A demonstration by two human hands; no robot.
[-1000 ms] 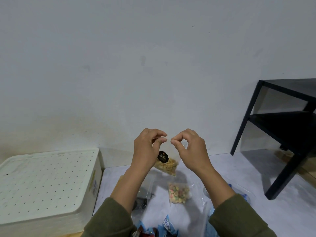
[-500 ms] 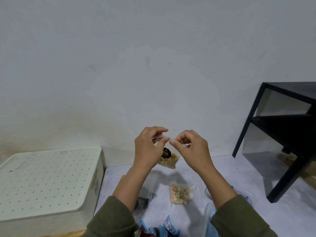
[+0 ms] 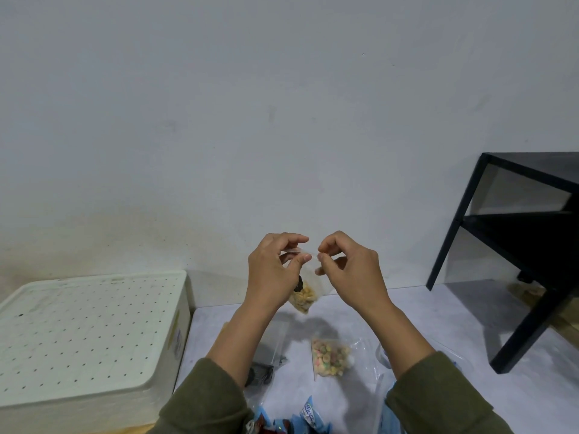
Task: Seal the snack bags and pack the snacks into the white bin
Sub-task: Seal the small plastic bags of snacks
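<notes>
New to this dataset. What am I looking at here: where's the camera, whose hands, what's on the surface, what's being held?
There is no machine here: a person works with bare hands, and the single picture comes from a wide-angle camera worn on their head, looking forward and down.

The left hand and right hand are raised in front of a plain wall. Each pinches the top edge of a small clear snack bag with yellowish pieces in the bottom, which hangs in the air between them.

Below, on the pale surface, lies a clear bag of coloured cereal rings, another clear bag partly hidden by the left arm, and blue wrappers at the bottom edge. The white bin stands at left, its perforated lid on. A black shelf stands at right.
</notes>
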